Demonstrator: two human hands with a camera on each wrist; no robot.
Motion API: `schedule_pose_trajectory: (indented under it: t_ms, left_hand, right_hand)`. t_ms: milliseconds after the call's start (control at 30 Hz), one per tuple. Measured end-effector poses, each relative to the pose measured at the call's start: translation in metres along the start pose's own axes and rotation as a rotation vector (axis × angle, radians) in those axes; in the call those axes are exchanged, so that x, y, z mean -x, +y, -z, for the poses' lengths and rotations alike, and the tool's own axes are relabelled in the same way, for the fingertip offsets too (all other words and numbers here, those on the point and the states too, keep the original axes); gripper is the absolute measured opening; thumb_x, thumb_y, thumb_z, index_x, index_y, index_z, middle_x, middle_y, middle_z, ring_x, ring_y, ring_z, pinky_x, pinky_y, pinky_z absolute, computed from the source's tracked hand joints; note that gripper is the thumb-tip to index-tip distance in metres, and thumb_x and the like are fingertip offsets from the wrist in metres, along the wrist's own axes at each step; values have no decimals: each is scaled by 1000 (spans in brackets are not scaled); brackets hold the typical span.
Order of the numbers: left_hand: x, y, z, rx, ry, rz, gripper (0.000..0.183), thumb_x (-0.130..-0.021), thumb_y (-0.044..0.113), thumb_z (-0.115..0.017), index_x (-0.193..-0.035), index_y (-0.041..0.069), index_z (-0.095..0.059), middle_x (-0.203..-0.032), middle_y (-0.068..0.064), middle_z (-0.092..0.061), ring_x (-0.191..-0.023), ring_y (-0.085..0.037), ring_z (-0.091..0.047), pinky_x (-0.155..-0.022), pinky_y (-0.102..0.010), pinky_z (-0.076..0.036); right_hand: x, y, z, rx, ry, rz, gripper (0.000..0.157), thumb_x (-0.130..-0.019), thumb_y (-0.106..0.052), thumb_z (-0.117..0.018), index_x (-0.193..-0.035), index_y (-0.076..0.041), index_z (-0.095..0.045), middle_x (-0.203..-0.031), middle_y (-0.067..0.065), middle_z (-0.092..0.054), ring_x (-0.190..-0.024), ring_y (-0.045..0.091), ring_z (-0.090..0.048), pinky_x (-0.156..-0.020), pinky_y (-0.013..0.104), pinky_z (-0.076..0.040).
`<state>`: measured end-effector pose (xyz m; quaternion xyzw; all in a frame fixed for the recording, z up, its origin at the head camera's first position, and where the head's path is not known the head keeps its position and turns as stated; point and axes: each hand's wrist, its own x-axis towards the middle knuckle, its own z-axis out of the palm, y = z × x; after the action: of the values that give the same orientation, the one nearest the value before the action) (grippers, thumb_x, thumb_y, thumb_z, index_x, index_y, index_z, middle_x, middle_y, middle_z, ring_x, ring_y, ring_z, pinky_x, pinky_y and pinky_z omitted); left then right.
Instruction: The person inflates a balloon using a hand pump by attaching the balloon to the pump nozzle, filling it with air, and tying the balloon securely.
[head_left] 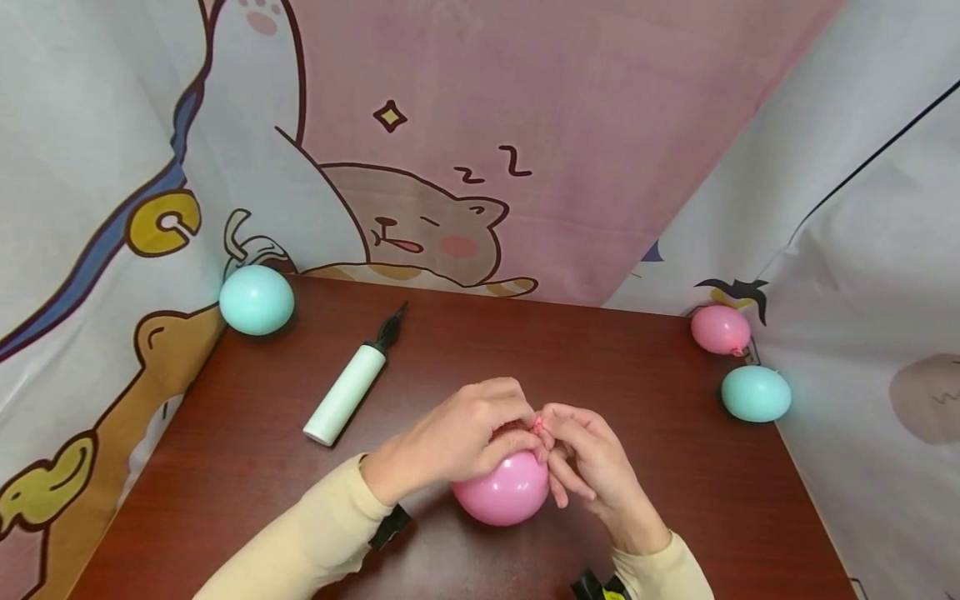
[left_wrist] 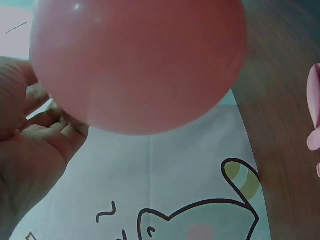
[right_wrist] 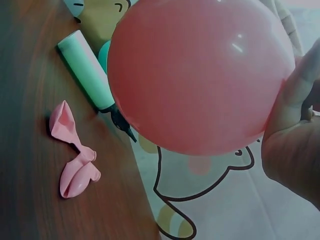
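Note:
A round, inflated pink balloon [head_left: 501, 493] is between my two hands, above the brown table. My left hand [head_left: 468, 429] reaches over its top, with thumb and fingers pinching at the balloon's neck. From the other side my right hand [head_left: 592, 457] pinches the twisted neck end [head_left: 538, 425] with thumb and forefinger; its other fingers sit near the balloon's side. Fingertips of both hands meet at the neck, so the exact shape of the knot or loop there is hidden. In the right wrist view the balloon [right_wrist: 200, 75] fills the upper middle.
A white hand pump [head_left: 347, 396] with a black nozzle lies left of my hands. A teal balloon [head_left: 257, 300] rests at the back left corner. At the right edge are a small pink balloon [head_left: 720, 330] and another teal one [head_left: 756, 393]. Limp pink balloons [right_wrist: 75, 172] lie on the table.

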<state>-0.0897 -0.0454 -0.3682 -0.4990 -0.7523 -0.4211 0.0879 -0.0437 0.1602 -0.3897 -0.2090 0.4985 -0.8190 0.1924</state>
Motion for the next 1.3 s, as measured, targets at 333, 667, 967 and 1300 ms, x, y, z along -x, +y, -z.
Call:
schedule_pose_trajectory:
  t_ms: [333, 667, 967, 1300]
  left_hand:
    - [-16, -10, 13, 172, -280, 95, 21, -83, 26, -88, -74, 20, -70, -71, 12, -55, -67, 3, -50, -62, -15, -43]
    - [-18, -10, 20, 165, -375, 80, 10, -89, 18, -83, -81, 18, -76, -73, 11, -59, -67, 4, -52, -63, -14, -46]
    - [2, 1, 9, -54, 10, -89, 11, -87, 5, -80, -94, 12, -76, -89, 2, -64, -82, -6, -60, -76, -13, -50]
    - [7, 16, -3, -207, 111, -48, 9, -84, 0, -79, -90, 7, -81, -83, 0, -69, -81, -12, -65, -76, -15, -53]
  right_hand:
    - [2, 3, -1, 44, -125, -59, 25, -105, 5, -29, -85, 14, -41, -45, 21, -27, -24, 27, -15, -25, 34, -27]
    - [4, 3, 0, 23, -152, -77, 26, -105, 6, -29, -83, 12, -41, -62, 21, -40, -26, 23, -15, -25, 32, -33]
    - [3, 3, -2, 3, -51, -38, 28, -106, 4, -27, -81, 7, -37, -70, 6, -55, -26, 22, -16, -26, 33, -27]
    - [2, 5, -4, 11, -3, 2, 27, -106, 4, -28, -81, 7, -36, -75, 3, -57, -26, 23, -15, -25, 40, -20]
